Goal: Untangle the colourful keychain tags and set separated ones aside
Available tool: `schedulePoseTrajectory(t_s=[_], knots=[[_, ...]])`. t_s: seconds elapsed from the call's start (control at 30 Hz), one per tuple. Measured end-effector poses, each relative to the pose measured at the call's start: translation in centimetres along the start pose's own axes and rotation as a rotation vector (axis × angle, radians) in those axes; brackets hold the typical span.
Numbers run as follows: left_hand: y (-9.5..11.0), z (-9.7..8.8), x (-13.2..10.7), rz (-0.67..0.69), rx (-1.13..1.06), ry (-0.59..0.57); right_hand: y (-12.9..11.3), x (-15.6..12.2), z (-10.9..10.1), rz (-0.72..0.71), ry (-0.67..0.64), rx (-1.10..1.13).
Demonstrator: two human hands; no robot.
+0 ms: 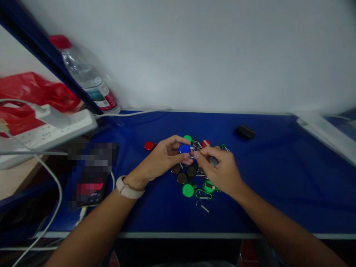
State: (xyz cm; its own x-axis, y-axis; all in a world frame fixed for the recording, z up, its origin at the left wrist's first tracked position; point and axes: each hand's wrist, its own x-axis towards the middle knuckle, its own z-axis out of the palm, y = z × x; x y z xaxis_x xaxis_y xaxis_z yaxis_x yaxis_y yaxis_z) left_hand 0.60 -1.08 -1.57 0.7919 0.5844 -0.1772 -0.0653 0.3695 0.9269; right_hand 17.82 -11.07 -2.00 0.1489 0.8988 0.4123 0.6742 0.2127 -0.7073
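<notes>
My left hand (167, 155) is closed on a round blue badge reel (184, 149), held between thumb and fingers above the pile. Just right of it, my right hand (219, 163) pinches a small clear strap (194, 156) at the reel's edge; the fingertips hide part of it. Below lie several more reels: a green reel (188, 190), a dark reel (182, 178) and a second green reel (209, 186) with a strap across it. A green carabiner (203, 194) and a blue carabiner (205, 206) lie nearest to me.
A red reel (148, 145) sits left of the pile. Behind my right hand is a small black case (245, 132). A bottle (89, 79) leans against the wall, and a white power strip (69, 128) with cables stands at left. A phone (94, 193) lies near my left forearm.
</notes>
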Motion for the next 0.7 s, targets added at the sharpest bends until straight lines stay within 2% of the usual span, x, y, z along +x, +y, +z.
schedulePoseTrajectory(t_s=[0.13,0.27,0.33,0.53,0.7], knots=[[0.2,0.3,0.0,-0.020,0.001,0.000,-0.4,0.1,0.0,0.171,-0.101,0.263],[0.1,0.2,0.1,-0.018,-0.014,-0.009,-0.3,0.1,0.1,0.205,-0.124,0.310],[0.1,0.1,0.2,-0.014,-0.009,0.003,-0.1,0.1,0.2,0.173,-0.107,0.237],[0.3,0.0,0.2,0.010,0.005,0.058,0.6,0.2,0.1,-0.064,0.051,-0.098],[0.6,-0.1,0.1,0.016,0.001,0.069,0.9,0.2,0.0,-0.162,0.086,-0.248]])
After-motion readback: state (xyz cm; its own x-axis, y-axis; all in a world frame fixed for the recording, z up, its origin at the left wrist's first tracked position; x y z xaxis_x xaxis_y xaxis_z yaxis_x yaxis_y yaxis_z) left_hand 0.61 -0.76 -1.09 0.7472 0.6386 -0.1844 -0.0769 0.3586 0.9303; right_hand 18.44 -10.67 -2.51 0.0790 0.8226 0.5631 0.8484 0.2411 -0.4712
